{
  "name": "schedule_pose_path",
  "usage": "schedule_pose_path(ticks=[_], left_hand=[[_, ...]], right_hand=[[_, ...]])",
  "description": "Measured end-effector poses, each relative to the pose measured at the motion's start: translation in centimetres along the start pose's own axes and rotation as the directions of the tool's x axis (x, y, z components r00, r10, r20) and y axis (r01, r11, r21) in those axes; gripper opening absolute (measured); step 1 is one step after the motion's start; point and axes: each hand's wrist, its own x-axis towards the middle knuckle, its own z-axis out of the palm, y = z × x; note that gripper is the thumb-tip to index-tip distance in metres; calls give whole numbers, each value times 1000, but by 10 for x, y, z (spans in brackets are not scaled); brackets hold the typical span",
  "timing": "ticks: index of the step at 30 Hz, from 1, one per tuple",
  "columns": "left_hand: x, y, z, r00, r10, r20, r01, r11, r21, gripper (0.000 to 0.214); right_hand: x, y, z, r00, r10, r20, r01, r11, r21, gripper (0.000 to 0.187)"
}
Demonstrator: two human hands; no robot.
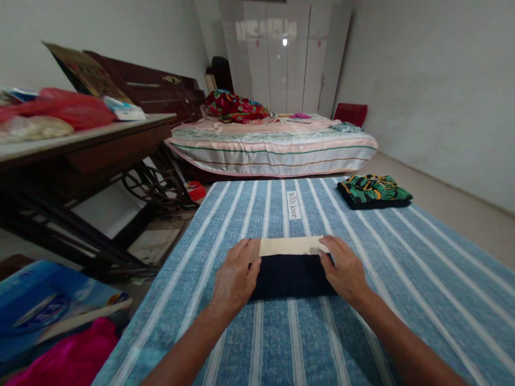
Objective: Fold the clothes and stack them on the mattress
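Note:
A folded dark navy garment [292, 276] with a cream band along its far side lies flat on the blue striped cloth [277, 335] in front of me. My left hand [235, 274] grips its left end, thumb on the dark fabric and fingers curled over the far corner. At the opposite end my right hand [345, 268] has its thumb and fingers bent around the edge, by the cream band. Both hands are closed on the fabric; what lies under the fingers is hidden.
Folded black and green patterned clothes [376, 190] lie at the far right of the striped cloth. Beyond stands a bed [273, 153] with a red floral blanket [235, 107]. A treadle table [148, 126] carrying red bags is on the left, above a blue package [52, 300].

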Motion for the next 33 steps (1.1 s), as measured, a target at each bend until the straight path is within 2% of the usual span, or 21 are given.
schedule_pose_path(ticks=[1,3,6,9,12,14,15,16,17,19,21,23,25,26,28,30,33], left_hand=[[-1,8,3,998,27,53,-27,1000,1,39],[-2,22,10,979,31,201,-37,999,26,48],[-6,31,22,944,-29,329,9,998,64,60],[-10,28,27,944,-42,326,31,999,39,62],[-7,15,21,966,-12,259,25,999,-46,50],[1,1,14,984,-81,157,90,995,-53,41],[7,-7,10,980,-165,111,169,985,-31,38],[14,-14,7,961,-256,103,258,966,-1,38],[22,-22,5,930,-346,127,346,938,20,38],[37,-33,3,862,-448,238,460,888,5,37],[51,-40,4,791,-506,344,568,816,-104,33],[61,-42,6,713,-533,456,676,694,-245,30],[68,-43,6,648,-506,569,742,585,-326,29],[70,-44,6,631,-476,613,754,561,-341,30],[74,-46,5,610,-419,673,761,545,-351,31],[77,-48,3,600,-380,704,764,534,-363,32],[78,-47,1,617,-348,706,755,516,-405,30]], right_hand=[[-1,-5,3,996,-72,53,73,997,-28,31],[-3,-10,13,974,-125,187,144,985,-91,38],[-10,-7,30,944,-78,321,142,973,-180,50],[-15,1,37,942,-57,329,124,974,-187,53],[-11,11,31,953,-63,297,98,989,-107,47],[-1,20,22,960,38,276,-10,995,-101,42],[7,25,18,952,130,278,-97,987,-129,41],[15,31,14,927,235,293,-193,967,-167,39],[24,36,10,882,342,324,-289,936,-201,39],[43,45,6,764,490,419,-437,871,-222,41],[60,50,6,663,546,511,-530,826,-195,44],[73,52,9,587,559,586,-583,794,-173,41],[82,53,12,515,558,651,-622,765,-165,34],[85,54,13,481,555,679,-640,751,-161,31],[89,55,15,434,539,722,-664,733,-147,23],[92,56,15,412,514,752,-676,726,-126,20],[92,56,14,436,476,764,-691,721,-55,22]])
